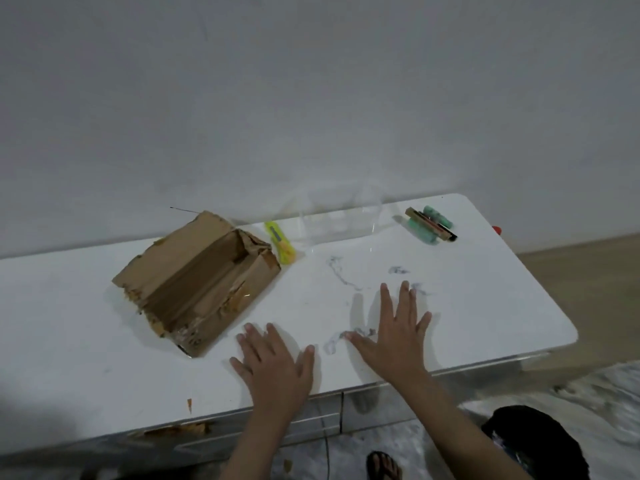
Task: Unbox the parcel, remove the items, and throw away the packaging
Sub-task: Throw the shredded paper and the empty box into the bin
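One torn cardboard box [197, 282], two flat hands on one table [485, 289].

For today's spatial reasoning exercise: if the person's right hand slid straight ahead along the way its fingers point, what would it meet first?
Probably the clear plastic packaging near the wall. The right hand lies flat on the white table, fingers pointing ahead; the table between looks free, though depth is uncertain.

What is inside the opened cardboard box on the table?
The cardboard box lies torn open on the table. Only bare brown cardboard shows inside. The deepest corner is dark, so a small item there cannot be excluded.
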The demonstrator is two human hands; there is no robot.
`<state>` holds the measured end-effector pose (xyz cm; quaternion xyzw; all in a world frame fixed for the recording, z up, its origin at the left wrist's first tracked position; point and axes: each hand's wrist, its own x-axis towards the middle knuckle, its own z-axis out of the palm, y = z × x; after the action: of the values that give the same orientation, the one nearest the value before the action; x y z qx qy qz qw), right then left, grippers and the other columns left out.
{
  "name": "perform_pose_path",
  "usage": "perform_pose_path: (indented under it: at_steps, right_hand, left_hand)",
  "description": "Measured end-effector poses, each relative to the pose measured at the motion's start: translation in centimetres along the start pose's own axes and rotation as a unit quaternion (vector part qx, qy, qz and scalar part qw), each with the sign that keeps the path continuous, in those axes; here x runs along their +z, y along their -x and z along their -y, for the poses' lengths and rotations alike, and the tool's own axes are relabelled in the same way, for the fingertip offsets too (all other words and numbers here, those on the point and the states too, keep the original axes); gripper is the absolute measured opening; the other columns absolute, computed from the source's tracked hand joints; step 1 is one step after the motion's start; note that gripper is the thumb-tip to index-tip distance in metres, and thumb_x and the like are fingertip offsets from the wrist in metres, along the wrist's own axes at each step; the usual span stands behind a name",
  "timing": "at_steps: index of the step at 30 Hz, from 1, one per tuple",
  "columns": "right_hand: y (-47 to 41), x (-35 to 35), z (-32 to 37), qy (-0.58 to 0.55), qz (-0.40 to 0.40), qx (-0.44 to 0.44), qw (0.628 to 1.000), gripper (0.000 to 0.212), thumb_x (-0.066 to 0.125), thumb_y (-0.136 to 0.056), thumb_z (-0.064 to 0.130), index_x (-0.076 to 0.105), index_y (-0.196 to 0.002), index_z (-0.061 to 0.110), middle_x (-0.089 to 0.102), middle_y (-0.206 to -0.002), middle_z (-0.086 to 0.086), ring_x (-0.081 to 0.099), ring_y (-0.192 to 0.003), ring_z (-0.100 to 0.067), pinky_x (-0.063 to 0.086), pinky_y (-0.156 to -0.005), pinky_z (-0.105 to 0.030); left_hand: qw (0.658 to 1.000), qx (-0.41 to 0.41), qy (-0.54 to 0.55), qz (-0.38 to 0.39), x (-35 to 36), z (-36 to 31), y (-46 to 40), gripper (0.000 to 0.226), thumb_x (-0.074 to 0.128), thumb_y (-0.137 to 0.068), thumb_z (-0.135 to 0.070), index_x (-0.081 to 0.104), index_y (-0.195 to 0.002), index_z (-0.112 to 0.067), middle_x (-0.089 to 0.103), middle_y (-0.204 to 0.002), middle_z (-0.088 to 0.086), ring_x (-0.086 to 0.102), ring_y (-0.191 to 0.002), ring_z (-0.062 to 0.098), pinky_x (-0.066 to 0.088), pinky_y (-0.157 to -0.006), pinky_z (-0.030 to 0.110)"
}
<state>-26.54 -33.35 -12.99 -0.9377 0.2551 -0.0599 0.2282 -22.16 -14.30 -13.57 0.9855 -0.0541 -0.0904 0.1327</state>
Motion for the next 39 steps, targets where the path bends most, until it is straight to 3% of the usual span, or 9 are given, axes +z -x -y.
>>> perform_pose_path:
  at_steps: [6, 12, 17, 26, 30, 33, 35, 37, 39]
  right_hand:
    - [-5.3, -2.1, -4.1, 0.029, 0.022, 0.011, 0.999, 0.13, 0.029, -0.049, 0.096, -0.005, -0.15, 0.022, -0.014, -0.158, -0.016, -0.014, -0.145, -0.034, -0.002, -0.111, -0.065]
    - [-10.1, -1.8, -3.8, 0.035, 0.109, -0.127, 0.985, 0.127, 0.034, -0.054, 0.092, -0.007, -0.15, 0.021, -0.009, -0.16, -0.009, -0.009, -0.147, -0.028, -0.002, -0.115, -0.057]
    - [-13.5, -0.2, -0.7, 0.033, 0.146, -0.243, 0.958, 0.126, 0.034, -0.053, 0.093, 0.0, -0.151, 0.021, -0.004, -0.161, -0.007, -0.005, -0.148, -0.029, 0.0, -0.116, -0.054]
    - [-12.1, 2.2, 2.5, -0.107, 0.178, -0.405, 0.89, 0.067, 0.027, -0.085, 0.048, 0.043, -0.139, 0.012, 0.035, -0.152, -0.005, 0.025, -0.144, -0.02, 0.015, -0.119, -0.046]
    - [-10.0, 2.1, 2.1, -0.135, 0.19, -0.425, 0.875, 0.076, 0.033, -0.084, 0.069, 0.042, -0.14, 0.019, 0.036, -0.151, 0.001, 0.022, -0.142, -0.012, 0.01, -0.118, -0.036]
    - [-8.7, 2.5, 2.0, -0.108, 0.209, -0.451, 0.861, 0.073, 0.043, -0.079, 0.07, 0.05, -0.135, 0.024, 0.042, -0.147, -0.001, 0.029, -0.14, -0.018, 0.013, -0.113, -0.036]
    - [-8.0, 2.8, 1.7, -0.126, 0.177, -0.451, 0.866, 0.049, 0.055, -0.084, 0.052, 0.065, -0.117, 0.018, 0.059, -0.13, -0.009, 0.05, -0.125, -0.026, 0.034, -0.107, -0.037]
    - [-7.3, 3.1, 1.2, -0.132, 0.104, -0.461, 0.871, 0.023, 0.059, -0.086, 0.027, 0.073, -0.095, 0.012, 0.068, -0.104, -0.008, 0.062, -0.097, -0.026, 0.054, -0.084, -0.033]
    - [-6.6, 3.1, 0.5, -0.122, 0.058, -0.465, 0.875, 0.019, 0.057, -0.087, 0.017, 0.073, -0.084, 0.007, 0.065, -0.087, -0.006, 0.059, -0.079, -0.024, 0.054, -0.066, -0.034]
  left_hand:
    - [0.999, -0.045, 0.002, -0.006, 1.0, -3.4, -2.2, 0.096, 0.028, -0.078, -0.064, 0.041, -0.13, 0.016, 0.033, -0.142, 0.036, 0.033, -0.131, 0.051, 0.026, -0.097, 0.072]
    - [0.996, -0.075, -0.005, -0.041, 1.1, -3.3, -2.2, 0.102, 0.019, -0.075, -0.071, 0.028, -0.142, 0.005, 0.019, -0.153, 0.024, 0.014, -0.142, 0.041, 0.018, -0.107, 0.064]
    - [0.994, -0.08, 0.01, -0.076, 1.0, -3.4, -2.1, 0.1, 0.027, -0.075, -0.074, 0.033, -0.141, 0.001, 0.023, -0.153, 0.021, 0.021, -0.141, 0.039, 0.019, -0.108, 0.061]
    - [0.992, -0.092, 0.031, -0.081, 0.7, -3.1, -1.7, 0.103, 0.014, -0.071, -0.078, 0.006, -0.15, -0.013, -0.009, -0.159, 0.007, -0.01, -0.145, 0.022, -0.008, -0.114, 0.046]
    - [0.988, -0.084, 0.076, -0.108, 0.7, -3.0, -1.8, 0.085, 0.012, -0.079, -0.061, 0.02, -0.148, -0.013, 0.004, -0.159, 0.007, -0.002, -0.146, 0.023, -0.003, -0.115, 0.048]
    - [0.983, -0.082, 0.096, -0.133, 0.8, -2.8, -1.9, 0.068, 0.019, -0.084, -0.04, 0.033, -0.144, -0.012, 0.017, -0.157, 0.009, 0.01, -0.146, 0.026, 0.006, -0.115, 0.051]
    - [0.982, -0.081, 0.096, -0.138, 0.9, -2.7, -1.9, 0.067, 0.019, -0.084, -0.038, 0.036, -0.143, -0.011, 0.02, -0.156, 0.009, 0.012, -0.145, 0.025, 0.008, -0.115, 0.051]
    - [0.983, -0.084, 0.09, -0.139, 1.0, -2.7, -1.9, 0.062, 0.025, -0.086, -0.033, 0.037, -0.142, -0.011, 0.021, -0.156, 0.009, 0.014, -0.145, 0.025, 0.009, -0.115, 0.05]
    - [0.983, -0.084, 0.086, -0.136, 0.9, -2.7, -1.9, 0.061, 0.027, -0.086, -0.032, 0.037, -0.142, -0.01, 0.022, -0.156, 0.01, 0.015, -0.145, 0.026, 0.01, -0.114, 0.051]
